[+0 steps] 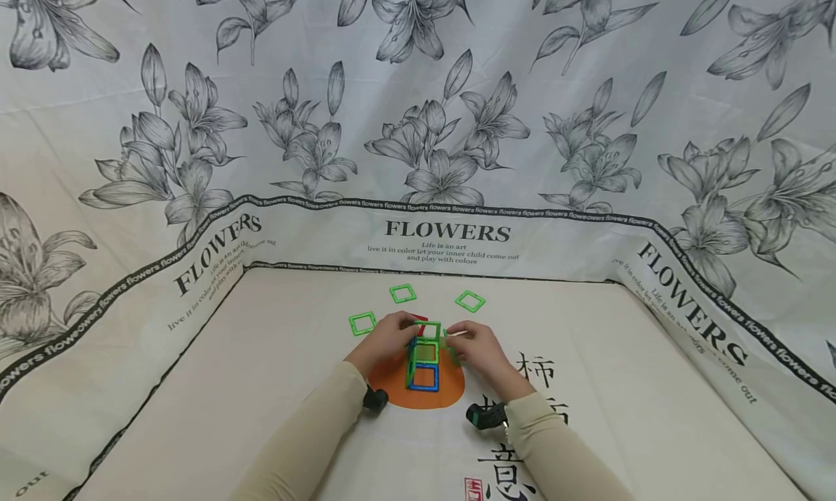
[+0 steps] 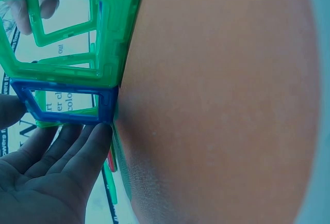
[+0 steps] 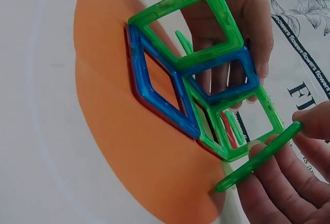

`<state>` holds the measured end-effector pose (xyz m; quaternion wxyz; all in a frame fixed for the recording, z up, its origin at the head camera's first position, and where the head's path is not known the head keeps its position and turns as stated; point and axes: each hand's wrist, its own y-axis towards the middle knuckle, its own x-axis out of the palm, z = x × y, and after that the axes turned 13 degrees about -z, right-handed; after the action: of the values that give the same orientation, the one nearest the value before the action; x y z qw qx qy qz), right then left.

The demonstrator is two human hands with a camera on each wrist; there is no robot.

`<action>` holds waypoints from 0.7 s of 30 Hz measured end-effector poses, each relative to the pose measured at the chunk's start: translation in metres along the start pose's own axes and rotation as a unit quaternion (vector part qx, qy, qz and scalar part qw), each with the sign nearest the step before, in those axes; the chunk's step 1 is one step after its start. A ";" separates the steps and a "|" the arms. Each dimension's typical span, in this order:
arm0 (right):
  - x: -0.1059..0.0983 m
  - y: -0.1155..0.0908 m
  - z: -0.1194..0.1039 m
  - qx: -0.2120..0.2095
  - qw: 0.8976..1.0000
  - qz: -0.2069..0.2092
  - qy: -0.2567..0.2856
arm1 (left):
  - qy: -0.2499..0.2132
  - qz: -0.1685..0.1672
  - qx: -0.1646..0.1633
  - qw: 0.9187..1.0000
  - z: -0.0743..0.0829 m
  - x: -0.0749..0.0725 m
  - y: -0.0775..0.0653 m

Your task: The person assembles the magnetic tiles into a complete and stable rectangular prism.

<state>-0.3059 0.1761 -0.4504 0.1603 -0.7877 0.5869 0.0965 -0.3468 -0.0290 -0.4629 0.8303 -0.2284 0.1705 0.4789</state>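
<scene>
A small build of magnetic square frames stands on the orange circle. A blue frame (image 3: 166,114) lies flat, with a green frame (image 3: 236,20) upright along its edge. Beside that, an upright blue frame (image 3: 251,69) adjoins another green one. My left hand (image 1: 390,335) is at the build's left side, thumb and fingers about the upright blue frame. My right hand (image 1: 475,345) pinches a separate green square frame (image 3: 258,158) between thumb and fingers, seen edge-on, just right of the build. A red piece (image 1: 421,318) shows at the far end, mostly hidden by my left hand.
Three loose green square frames lie beyond the hands: one at left (image 1: 373,321), one at the middle (image 1: 393,295) and one at right (image 1: 477,295). The orange circle (image 1: 451,396) and black characters are printed on the pale cloth. Flowered fabric walls rise around the table.
</scene>
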 end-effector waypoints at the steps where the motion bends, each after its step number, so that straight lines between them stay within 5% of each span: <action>1: 0.001 0.001 0.001 -0.002 1.000 0.002 0.005 | 0.001 0.001 0.000 1.000 0.000 0.000 0.000; 11: 0.008 0.002 0.006 -0.007 0.998 0.010 0.069 | 0.003 -0.001 -0.002 1.000 -0.003 0.000 0.003; 21: 0.017 0.002 0.002 -0.014 0.997 0.016 0.073 | 0.005 0.006 -0.006 1.000 -0.003 0.001 0.005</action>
<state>-0.3029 0.1608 -0.4590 0.1043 -0.7853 0.6083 0.0501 -0.3506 -0.0274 -0.4669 0.8252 -0.2348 0.1731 0.4836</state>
